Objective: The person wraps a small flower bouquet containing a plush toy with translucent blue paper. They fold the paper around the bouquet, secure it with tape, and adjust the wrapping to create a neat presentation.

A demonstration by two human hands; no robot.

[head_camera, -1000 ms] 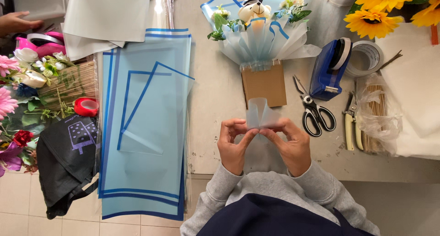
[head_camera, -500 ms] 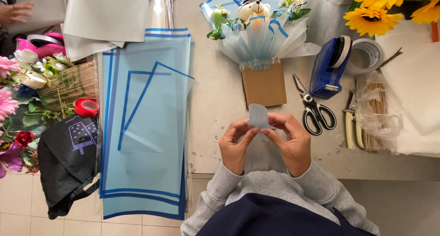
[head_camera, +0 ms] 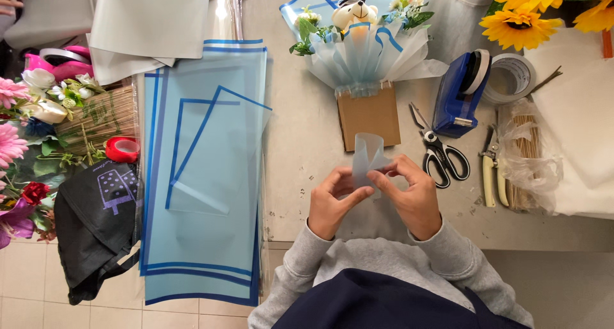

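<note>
Small translucent folded sheet [head_camera: 368, 159] at centre frame, just below the brown card base [head_camera: 369, 116] | left hand [head_camera: 332, 204] pinching its lower edge | right hand [head_camera: 416, 198] pinching too | scissors [head_camera: 441, 153] just right | blue wrapping sheets [head_camera: 204, 169] left.

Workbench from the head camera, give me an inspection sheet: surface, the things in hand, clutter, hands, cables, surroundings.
Surface: pale worktable, scuffed near its front edge.
Job's things: small translucent pale-blue strip, curled, pinched between both hands.
Clutter: blue-bordered wrapping sheets, teddy-bear bouquet on a cardboard stand, scissors, blue tape dispenser, tape roll, pruning shears, bagged sticks.
Grippers: left hand and right hand both grip the strip.
Cables: nothing seen.
Surroundings: sunflowers, mixed flowers, black bag, tiled floor.
</note>
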